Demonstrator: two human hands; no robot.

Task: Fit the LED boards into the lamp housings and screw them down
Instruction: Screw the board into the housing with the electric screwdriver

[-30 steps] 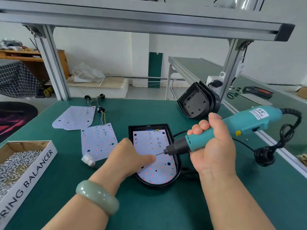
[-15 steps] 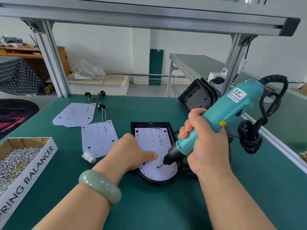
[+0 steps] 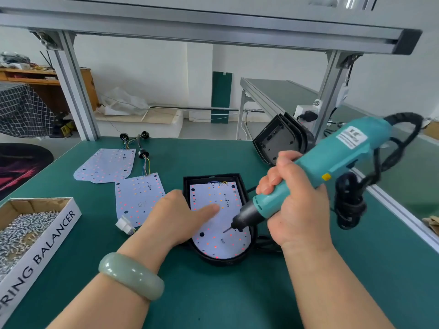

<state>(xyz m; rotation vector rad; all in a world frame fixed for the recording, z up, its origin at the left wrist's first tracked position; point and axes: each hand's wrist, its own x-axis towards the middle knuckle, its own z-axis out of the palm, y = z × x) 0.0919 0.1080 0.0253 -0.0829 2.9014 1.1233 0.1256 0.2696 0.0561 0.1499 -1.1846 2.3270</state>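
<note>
Green-matted workbench (image 3: pixel 213 295) under an aluminium frame (image 3: pixel 73 91), with a second bench (image 3: pixel 280 91) running off behind on the right and white walls beyond. Cardboard box of screws (image 3: pixel 55 233) at the left edge, partly cut off by the view.

Near the middle, flat on the mat, a black lamp housing (image 3: pixel 223 261), square at the far end and rounded toward the person. Seated inside it, a white LED board (image 3: pixel 213 245) of the same outline, dotted with red and amber points and a few dark holes, coloured wires at its far end. Left of it, a loose LED board (image 3: pixel 140 195), and farther back a second loose board (image 3: pixel 107 165), leads trailing toward the rear. Stack of empty housings (image 3: pixel 275 141) leaning on edge by the far right post.

Teal electric screwdriver (image 3: pixel 332 157) clamped in the right hand (image 3: pixel 297 205), fingers wrapped round the barrel. Bit (image 3: pixel 226 230) aimed down-left over the board's rounded end, just beside a small screw (image 3: pixel 222 240); contact not clear. Left hand (image 3: pixel 175 217) over the housing's left rim, one finger (image 3: pixel 209 207) stretched flat onto the board.

Wide strip of mat between the housing and the near edge. On the right, coiled cord (image 3: pixel 349 205) close to the bench's metal edge rail (image 3: pixel 392 205).
</note>
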